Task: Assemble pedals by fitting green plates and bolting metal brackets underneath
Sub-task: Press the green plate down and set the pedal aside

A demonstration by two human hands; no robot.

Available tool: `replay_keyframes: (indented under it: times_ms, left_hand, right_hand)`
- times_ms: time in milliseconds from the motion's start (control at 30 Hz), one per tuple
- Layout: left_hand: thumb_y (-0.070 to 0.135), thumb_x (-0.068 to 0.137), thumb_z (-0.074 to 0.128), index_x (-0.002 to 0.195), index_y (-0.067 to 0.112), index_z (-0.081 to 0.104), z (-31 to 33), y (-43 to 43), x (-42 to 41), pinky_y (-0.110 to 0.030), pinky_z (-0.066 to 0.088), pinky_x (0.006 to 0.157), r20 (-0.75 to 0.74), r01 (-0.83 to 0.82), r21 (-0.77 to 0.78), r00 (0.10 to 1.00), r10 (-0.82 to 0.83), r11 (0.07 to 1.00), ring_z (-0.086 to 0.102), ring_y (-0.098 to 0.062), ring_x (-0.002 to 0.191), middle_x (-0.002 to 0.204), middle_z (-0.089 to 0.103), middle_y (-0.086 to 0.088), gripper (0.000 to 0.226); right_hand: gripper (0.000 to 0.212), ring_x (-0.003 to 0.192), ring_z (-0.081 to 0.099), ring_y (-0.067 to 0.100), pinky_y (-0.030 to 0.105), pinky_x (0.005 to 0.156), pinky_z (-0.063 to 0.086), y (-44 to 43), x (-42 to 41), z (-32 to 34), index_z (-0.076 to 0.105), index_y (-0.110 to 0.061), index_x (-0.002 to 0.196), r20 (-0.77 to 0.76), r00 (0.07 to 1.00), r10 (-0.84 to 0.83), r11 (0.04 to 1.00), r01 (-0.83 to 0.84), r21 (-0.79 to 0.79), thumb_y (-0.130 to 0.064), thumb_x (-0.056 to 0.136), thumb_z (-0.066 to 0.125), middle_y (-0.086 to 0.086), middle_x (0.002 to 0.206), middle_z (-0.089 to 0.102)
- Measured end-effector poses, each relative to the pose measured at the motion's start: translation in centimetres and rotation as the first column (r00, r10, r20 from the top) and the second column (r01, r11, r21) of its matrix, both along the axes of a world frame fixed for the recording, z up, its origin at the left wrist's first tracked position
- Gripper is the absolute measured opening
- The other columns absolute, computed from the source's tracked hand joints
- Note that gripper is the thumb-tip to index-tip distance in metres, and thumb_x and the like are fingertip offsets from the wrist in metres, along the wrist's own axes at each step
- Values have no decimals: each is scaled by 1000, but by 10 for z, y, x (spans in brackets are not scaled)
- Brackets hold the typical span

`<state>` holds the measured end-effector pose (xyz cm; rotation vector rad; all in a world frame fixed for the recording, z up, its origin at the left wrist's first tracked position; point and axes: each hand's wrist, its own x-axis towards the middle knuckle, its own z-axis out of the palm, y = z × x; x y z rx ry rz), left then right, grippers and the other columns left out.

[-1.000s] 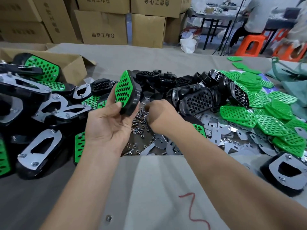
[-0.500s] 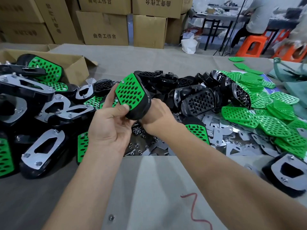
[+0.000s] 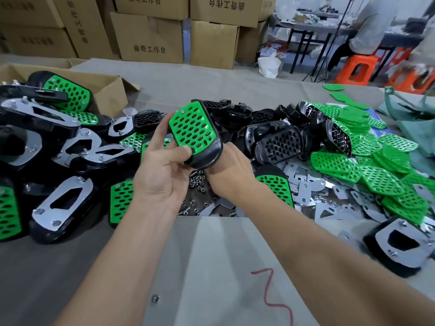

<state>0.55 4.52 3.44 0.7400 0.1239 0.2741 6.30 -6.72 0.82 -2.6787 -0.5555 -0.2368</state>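
Stacked cardboard boxes [image 3: 150,36], orange stool [image 3: 359,62] beyond.

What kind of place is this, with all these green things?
Most likely a small factory workshop: heaps of green plates and metal brackets cover the table, finished pedals pile up on the left, and stacked cardboard boxes stand behind.

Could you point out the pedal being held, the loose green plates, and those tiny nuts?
held pedal [image 3: 191,130]: head view, middle of its green perforated face.
loose green plates [image 3: 336,164]: head view, one plate on the heap's left side.
nuts [image 3: 197,184]: head view, middle of the scatter beneath the pedal.
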Motion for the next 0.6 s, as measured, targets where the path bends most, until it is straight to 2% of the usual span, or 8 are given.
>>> replay_keyframes:
  times_ms: [100, 167, 233, 333, 400, 433, 500, 600]
  left_hand:
    - [-30, 78, 34, 136, 12, 58, 1, -8, -3, -44, 56, 95, -6, -29, 56, 1000, 29, 998, 70, -29, 108, 114, 73, -11, 75]
    - [-31, 77, 33, 139, 7, 55, -1, -11, -3, -44, 54, 96, -42, -45, 65, 998, 47, 997, 68, -32, 109, 116, 71, -14, 75]
    - [-30, 79, 33, 129, 7, 59, -2, -10, -2, -41, 55, 93, -76, -49, 44, 996, 52, 998, 67, -33, 107, 114, 71, -14, 68]
    - [-28, 80, 33, 121, 9, 61, -4, -5, -1, -37, 57, 86, -92, -66, 36, 993, 69, 997, 68, -31, 104, 110, 73, -11, 62]
    - [-28, 80, 34, 120, 8, 62, -4, -4, -1, -37, 60, 83, -77, -69, 57, 994, 73, 996, 71, -29, 99, 105, 75, -9, 61]
    - [-28, 80, 35, 119, 9, 63, -4, -4, -1, -38, 60, 84, -71, -65, 67, 995, 70, 996, 72, -29, 99, 105, 75, -9, 61]
    - [-28, 79, 37, 117, 10, 65, -3, -5, -1, -40, 60, 86, -73, -62, 105, 995, 70, 993, 72, -31, 101, 109, 74, -12, 60]
    - [-27, 77, 42, 110, 14, 68, -4, -8, 0, -40, 61, 83, -112, -43, 209, 991, 68, 977, 74, -30, 98, 106, 76, -12, 59]
  right_hand:
    - [11, 100, 59, 30, 37, 74, 43, 3, 0, -2, 53, -26, 96, -92, 995, 27, 998, -22, 54, -18, 92, 58, -3, 92, 59]
    - [9, 104, 61, 32, 36, 76, 42, 7, 3, -1, 56, -26, 99, -77, 997, 1, 999, 2, 44, -23, 91, 59, 1, 103, 66]
    - [8, 103, 62, 34, 36, 75, 42, 10, 6, -1, 54, -26, 93, -95, 995, -29, 997, 36, 74, -25, 88, 60, 0, 96, 65]
    - [13, 98, 64, 33, 34, 73, 42, 11, 4, 1, 50, -26, 84, -149, 987, -54, 995, 65, 70, -24, 85, 62, -6, 77, 53]
    - [17, 93, 64, 36, 35, 72, 41, 5, -1, 4, 49, -25, 75, -85, 994, -72, 992, 81, 100, -24, 84, 64, 0, 79, 63]
    - [17, 91, 65, 37, 36, 71, 43, -1, -4, 7, 51, -24, 73, -38, 994, -102, 985, 106, 135, -25, 84, 64, 3, 81, 68]
    - [10, 83, 68, 30, 36, 73, 52, -17, -12, 14, 62, -23, 79, -9, 979, -205, 932, 198, 305, -29, 87, 61, 0, 77, 73]
    - [12, 59, 68, 16, 32, 61, 57, -43, -36, 25, 69, -25, 75, -56, 974, -221, 743, 205, 637, -29, 85, 63, -8, 62, 71]
